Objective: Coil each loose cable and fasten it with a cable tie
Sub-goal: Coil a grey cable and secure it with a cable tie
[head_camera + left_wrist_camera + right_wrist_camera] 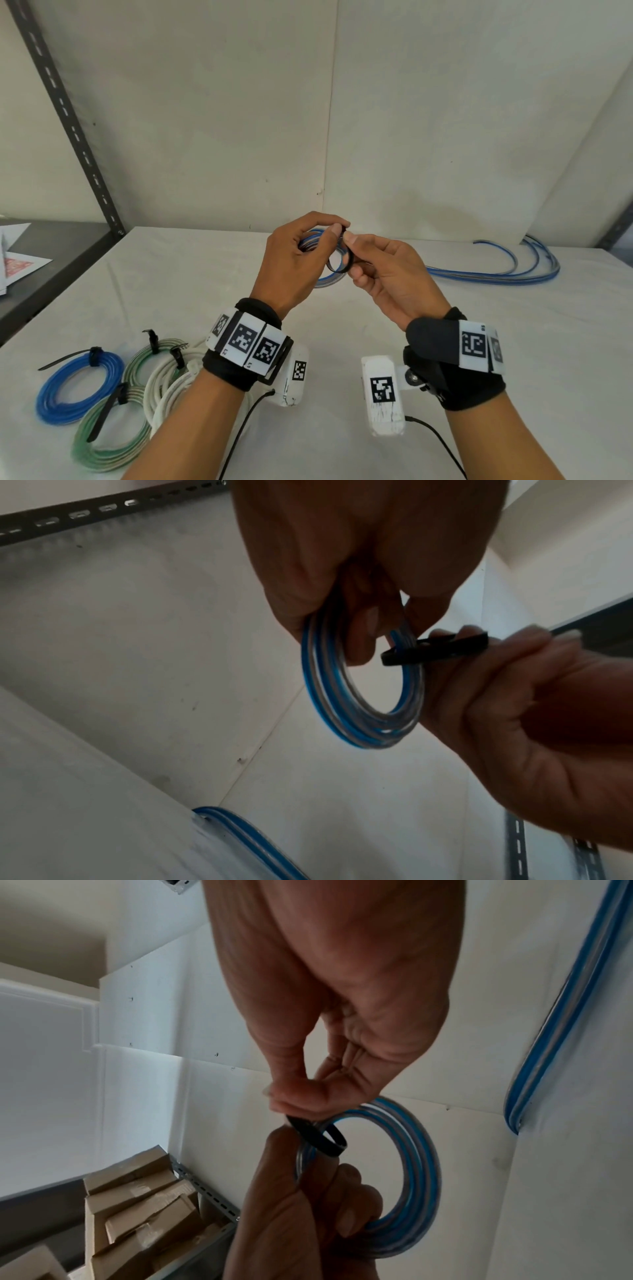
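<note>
A small coil of blue-and-clear cable (323, 279) (363, 715) (419, 1177) is held up above the white table (342, 342). My left hand (327, 236) (363, 631) grips it, fingers curled through the ring. A black cable tie (342, 265) (441, 649) (323, 1137) loops around one side of the coil. My right hand (352, 255) (291, 1104) pinches the tie between thumb and forefinger, right against my left thumb. The tie's free end is hidden by the fingers.
Tied coils lie at the front left: blue (78, 390), green (113, 442) and white (168, 383). A long loose blue cable (496, 270) stretches along the back right by the wall. A metal shelf upright (68, 116) stands at the left; cardboard boxes (143, 1204) sit beyond it.
</note>
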### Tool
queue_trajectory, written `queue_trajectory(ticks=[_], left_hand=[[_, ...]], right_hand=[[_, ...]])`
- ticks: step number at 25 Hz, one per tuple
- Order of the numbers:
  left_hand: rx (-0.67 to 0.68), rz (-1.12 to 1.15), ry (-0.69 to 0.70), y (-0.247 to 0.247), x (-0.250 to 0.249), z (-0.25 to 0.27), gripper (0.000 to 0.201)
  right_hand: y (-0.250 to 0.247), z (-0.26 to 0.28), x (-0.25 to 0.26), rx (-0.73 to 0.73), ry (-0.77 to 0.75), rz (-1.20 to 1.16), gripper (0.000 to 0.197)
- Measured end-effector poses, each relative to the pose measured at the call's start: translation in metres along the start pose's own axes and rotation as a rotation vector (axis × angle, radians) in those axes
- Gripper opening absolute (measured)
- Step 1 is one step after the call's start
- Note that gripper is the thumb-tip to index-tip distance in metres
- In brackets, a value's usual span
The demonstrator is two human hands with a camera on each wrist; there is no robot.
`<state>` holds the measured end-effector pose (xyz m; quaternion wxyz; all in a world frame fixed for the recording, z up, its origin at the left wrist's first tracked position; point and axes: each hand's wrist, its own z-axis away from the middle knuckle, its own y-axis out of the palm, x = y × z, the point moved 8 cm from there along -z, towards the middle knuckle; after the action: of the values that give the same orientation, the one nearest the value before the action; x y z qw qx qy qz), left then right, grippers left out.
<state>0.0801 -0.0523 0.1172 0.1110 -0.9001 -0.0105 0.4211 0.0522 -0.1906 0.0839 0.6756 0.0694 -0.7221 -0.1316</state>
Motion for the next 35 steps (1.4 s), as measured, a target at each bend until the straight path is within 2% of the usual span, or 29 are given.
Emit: queue_trajectory(ticks=[5,10,13,16,18,22,27,31,35], left_hand=[[0.009,0.106,-0.051,-0.002,0.006,0.0,0.017],[0.033,0.081,-0.042,0.0,0.004,0.0,0.017],[0.035,0.086,-0.037,-0.003,0.001,-0.001,0.018],[0.041,0.096,-0.136,-0.004,0.009,-0.001,0.021],[0.045,0.091,-0.151,-0.004,0.012,-0.002,0.014],[0.066,0.068,-0.095,-0.002,0.006,-0.001,0.018],[0.181,-0.008,0.014,0.012,0.002,0.005,0.012],[0.184,0.019,0.031,0.016,-0.002,0.007,0.01],[0.204,0.072,-0.022,0.016,0.0,0.007,0.012]], right_hand=[[0.003,0.001,0.002,-0.039,-0.088,0.064,0.014],[-0.005,-0.001,0.004,-0.161,-0.182,0.08,0.029],[0.003,0.002,0.013,-0.097,-0.258,0.172,0.024],[0.007,0.004,0.019,-0.038,-0.284,0.191,0.023],[0.005,0.005,0.023,-0.032,-0.291,0.186,0.025],[-0.001,0.007,0.029,-0.051,-0.275,0.132,0.03],[-0.008,0.002,0.018,-0.063,-0.167,0.053,0.024],[-0.014,-0.001,0.013,-0.039,-0.053,-0.032,0.024],[-0.011,-0.001,0.011,0.004,-0.05,0.036,0.022]])
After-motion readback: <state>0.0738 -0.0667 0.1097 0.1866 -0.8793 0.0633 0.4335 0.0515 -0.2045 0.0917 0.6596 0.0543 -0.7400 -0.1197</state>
